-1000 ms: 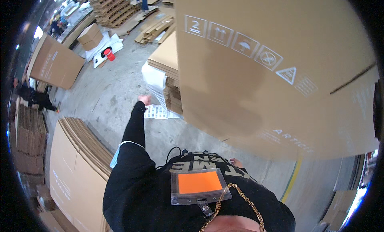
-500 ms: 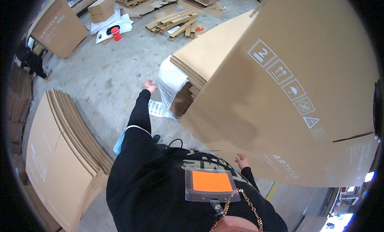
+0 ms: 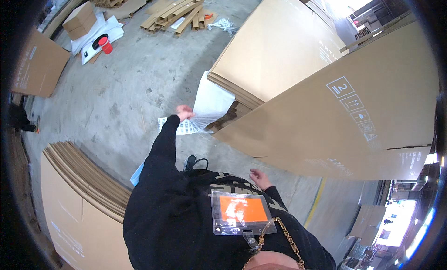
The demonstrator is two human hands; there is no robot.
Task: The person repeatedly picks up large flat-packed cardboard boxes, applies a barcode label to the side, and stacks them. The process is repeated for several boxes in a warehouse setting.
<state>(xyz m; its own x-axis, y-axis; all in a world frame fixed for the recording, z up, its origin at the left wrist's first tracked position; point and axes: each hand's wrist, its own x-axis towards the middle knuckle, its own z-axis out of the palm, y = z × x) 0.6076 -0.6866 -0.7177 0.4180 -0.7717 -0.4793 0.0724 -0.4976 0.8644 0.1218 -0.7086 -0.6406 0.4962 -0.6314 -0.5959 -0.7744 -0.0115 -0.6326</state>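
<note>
My left hand reaches out beside a hanging white label sheet. Its fingers look closed on the sheet's edge, though slightly blurred, and the printed lines fan out from there. The sheet hangs against the end of a stack of flat cardboard. In front of my body, my right hand is held with fingers loosely apart and nothing in it. A large tilted cardboard sheet with printed symbols leans across the right side, apart from that hand.
At the lower left stands a bundle of flattened cartons. Cardboard strips lie on the floor ahead. A red cup sits near white sheets and a small carton. Another person's dark-clad leg shows at the far left.
My left hand has come to the label sheet, which now looks pulled flatter. My right hand has moved left, away from the large cardboard. The view has turned, revealing more of the cardboard stack.
</note>
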